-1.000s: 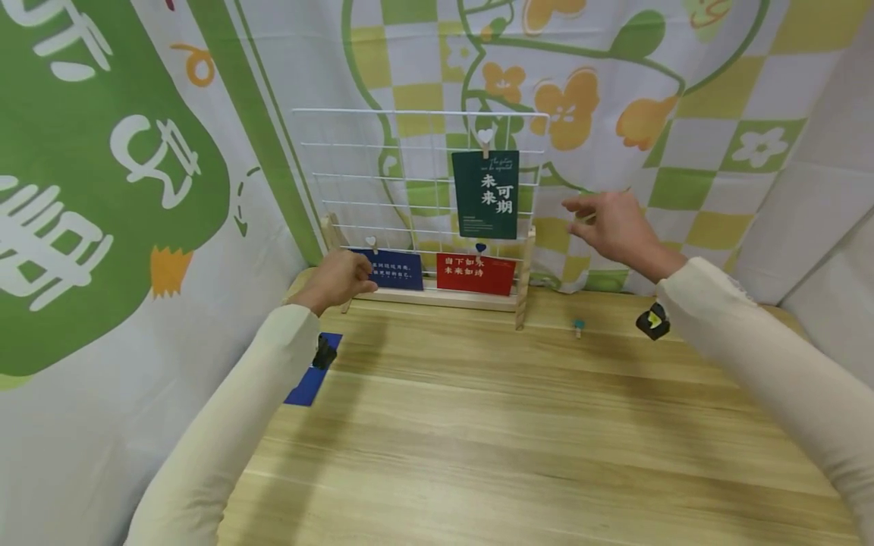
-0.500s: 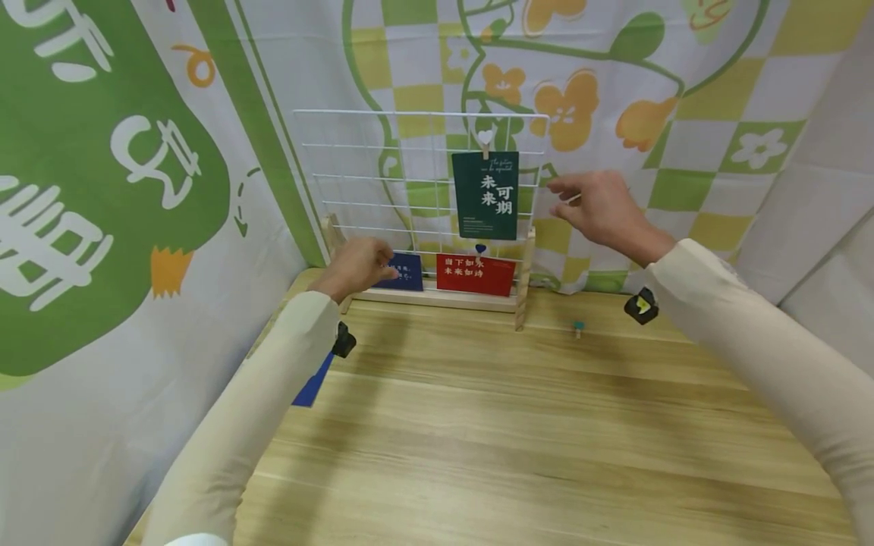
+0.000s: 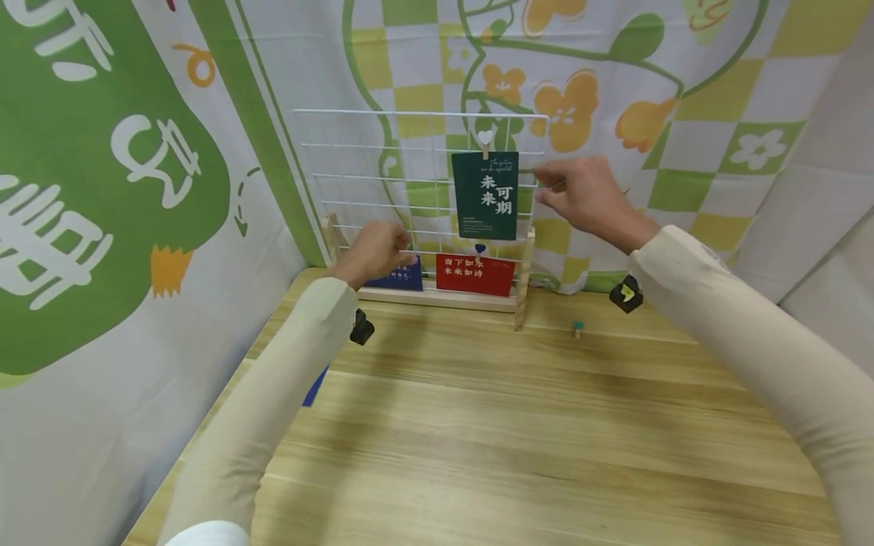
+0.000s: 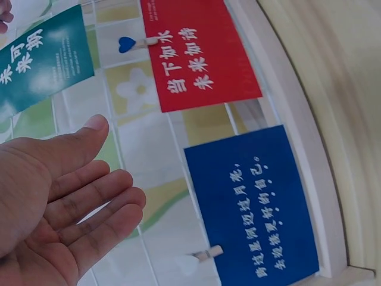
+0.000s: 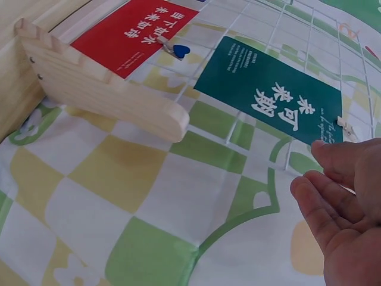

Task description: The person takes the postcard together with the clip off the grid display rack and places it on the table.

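Observation:
A white wire grid rack [image 3: 362, 112] on wooden feet carries several clipped cards. My right hand [image 3: 583, 193] is beside the right edge of a green card [image 3: 486, 201], thumb and fingers apart. Whether its fingertips touch the card or grid, I cannot tell. A clip with a white heart [image 3: 485, 138] holds that card at its top. My left hand [image 3: 374, 252] hovers before the rack's lower left, fingers relaxed and holding nothing. Behind it hangs a blue card [image 4: 256, 208], partly covered in the head view. A red card [image 3: 476, 275] hangs lower right under a blue heart clip [image 4: 127, 44].
A small teal-topped clip [image 3: 578, 326] lies on the wooden table [image 3: 512, 432], right of the rack. Another blue card [image 3: 314, 388] lies at the left, mostly hidden by my left sleeve. A patterned cloth [image 3: 717, 174] hangs behind the rack.
My left hand has moved right and slightly up in front of the rack. My right hand has moved left, close to the green card's edge. The cards have stayed in place.

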`<action>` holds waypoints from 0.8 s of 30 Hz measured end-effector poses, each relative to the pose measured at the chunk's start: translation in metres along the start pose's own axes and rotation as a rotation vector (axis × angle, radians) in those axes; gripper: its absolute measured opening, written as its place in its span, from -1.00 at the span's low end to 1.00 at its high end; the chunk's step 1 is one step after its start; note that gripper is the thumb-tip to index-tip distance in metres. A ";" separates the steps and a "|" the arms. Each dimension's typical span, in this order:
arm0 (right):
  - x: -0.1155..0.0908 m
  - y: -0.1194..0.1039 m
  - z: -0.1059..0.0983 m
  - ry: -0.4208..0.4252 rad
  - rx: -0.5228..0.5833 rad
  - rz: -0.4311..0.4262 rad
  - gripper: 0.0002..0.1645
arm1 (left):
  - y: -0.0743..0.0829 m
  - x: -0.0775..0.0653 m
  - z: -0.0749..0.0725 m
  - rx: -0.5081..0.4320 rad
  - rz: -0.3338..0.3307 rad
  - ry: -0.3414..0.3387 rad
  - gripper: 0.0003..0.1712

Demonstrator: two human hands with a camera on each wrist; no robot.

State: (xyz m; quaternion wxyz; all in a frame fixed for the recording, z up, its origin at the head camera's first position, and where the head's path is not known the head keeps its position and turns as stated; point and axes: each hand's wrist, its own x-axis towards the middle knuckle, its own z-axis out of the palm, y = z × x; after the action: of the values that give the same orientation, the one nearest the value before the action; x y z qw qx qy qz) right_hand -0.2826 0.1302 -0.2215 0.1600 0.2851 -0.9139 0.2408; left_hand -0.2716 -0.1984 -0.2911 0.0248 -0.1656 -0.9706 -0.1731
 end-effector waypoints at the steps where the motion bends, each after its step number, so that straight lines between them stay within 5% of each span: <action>1: 0.001 -0.001 0.000 0.007 -0.001 -0.007 -0.60 | 0.002 0.001 0.000 -0.001 0.001 0.005 -0.51; 17: 0.021 -0.020 -0.003 0.022 0.029 0.001 -0.59 | 0.027 0.017 -0.005 -0.050 -0.046 0.014 -0.50; 24: 0.029 -0.029 -0.005 0.030 0.056 -0.019 -0.59 | 0.032 0.024 -0.008 -0.055 -0.019 0.020 -0.51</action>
State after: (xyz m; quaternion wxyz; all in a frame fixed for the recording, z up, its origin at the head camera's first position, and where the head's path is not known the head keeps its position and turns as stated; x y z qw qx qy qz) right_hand -0.2866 0.0991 -0.1944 0.1679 0.2944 -0.9015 0.2691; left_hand -0.2836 -0.1652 -0.2702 0.0284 -0.1554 -0.9667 -0.2015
